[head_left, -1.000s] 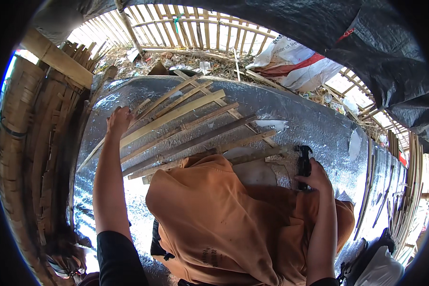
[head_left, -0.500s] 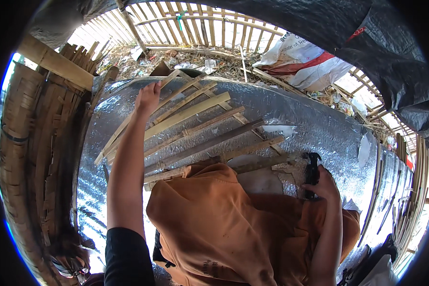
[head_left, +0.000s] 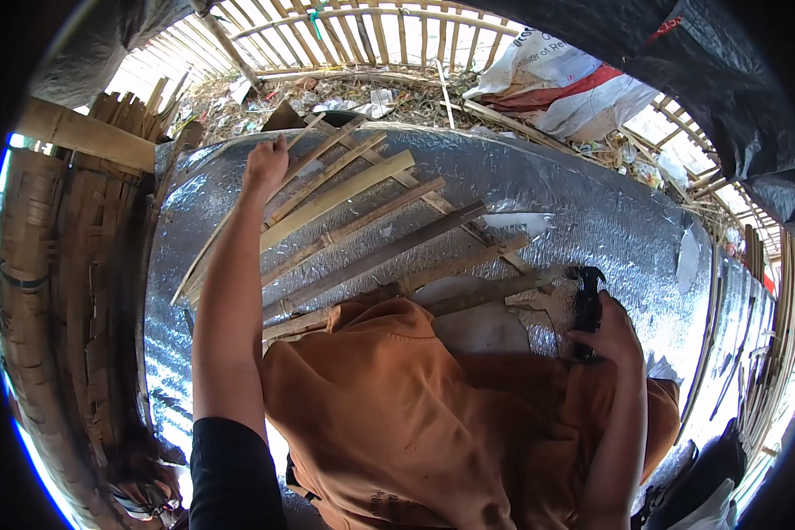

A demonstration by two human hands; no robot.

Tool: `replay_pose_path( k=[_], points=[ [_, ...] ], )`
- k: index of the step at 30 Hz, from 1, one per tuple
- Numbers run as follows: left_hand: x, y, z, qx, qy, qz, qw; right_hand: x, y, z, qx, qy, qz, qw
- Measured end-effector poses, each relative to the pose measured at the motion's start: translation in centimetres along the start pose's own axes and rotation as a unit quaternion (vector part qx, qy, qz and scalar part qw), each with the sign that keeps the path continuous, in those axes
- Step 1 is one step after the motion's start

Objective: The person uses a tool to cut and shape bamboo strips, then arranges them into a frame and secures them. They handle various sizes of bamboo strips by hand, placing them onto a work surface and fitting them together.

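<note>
A row of split bamboo slats [head_left: 340, 205] lies fanned out on a silvery foil sheet [head_left: 574, 208], with a cross strip [head_left: 437, 201] beneath their far ends. At the far left of the row, my left hand [head_left: 268, 163] is closed around the outermost bamboo strip [head_left: 302, 140]; my forearm hides part of its length. My right hand [head_left: 614, 331] grips a black hammer [head_left: 588, 305], head pointing away from me, low at the right beside the slats' near ends. Brown cloth [head_left: 380, 389] covers my lap and overlaps the nearest slats.
Stacked bamboo panels [head_left: 40, 265] stand close on the left. Beyond the foil lies littered ground [head_left: 380, 93], with a bamboo fence [head_left: 371, 40] behind it. A white and red sack [head_left: 565, 88] rests at the far right, under black plastic sheeting [head_left: 707, 97].
The view has shifted slightly. The outermost strip at my left hand looks narrower, as if tilted on its edge. My right hand still holds the hammer at nearly the same place.
</note>
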State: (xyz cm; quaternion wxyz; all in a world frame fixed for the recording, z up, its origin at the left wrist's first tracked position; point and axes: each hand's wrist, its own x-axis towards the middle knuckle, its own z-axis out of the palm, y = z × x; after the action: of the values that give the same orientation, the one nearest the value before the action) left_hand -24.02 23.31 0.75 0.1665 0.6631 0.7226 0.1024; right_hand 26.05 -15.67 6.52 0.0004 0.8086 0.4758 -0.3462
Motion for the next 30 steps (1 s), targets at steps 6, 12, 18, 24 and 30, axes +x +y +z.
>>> replay_pose_path(
  k=[6, 12, 18, 24, 30],
  points=[
    [1.7, 0.6, -0.3, -0.041, -0.09, -0.015, 0.995, 0.1, 1.3, 0.6, -0.024, 0.035, -0.006, 0.999],
    [2.8, 0.9, 0.4, -0.067, -0.082, -0.066, 0.992, -0.1, 0.8, 0.3, -0.021, 0.021, -0.005, 1.0],
    [3.2, 0.6, 0.9, -0.056, -0.06, -0.066, 0.994, 0.2, 1.3, 0.5, -0.028, 0.012, -0.004, 1.0],
    [3.4, 0.0, 0.7, -0.034, -0.02, -0.057, 0.998, 0.0, -0.1, -0.1, -0.025, 0.007, 0.006, 1.0],
    [3.5, -0.3, 1.2, -0.013, -0.021, -0.051, 0.998, -0.3, -0.1, 0.1, -0.013, 0.029, -0.013, 0.999]
  ],
)
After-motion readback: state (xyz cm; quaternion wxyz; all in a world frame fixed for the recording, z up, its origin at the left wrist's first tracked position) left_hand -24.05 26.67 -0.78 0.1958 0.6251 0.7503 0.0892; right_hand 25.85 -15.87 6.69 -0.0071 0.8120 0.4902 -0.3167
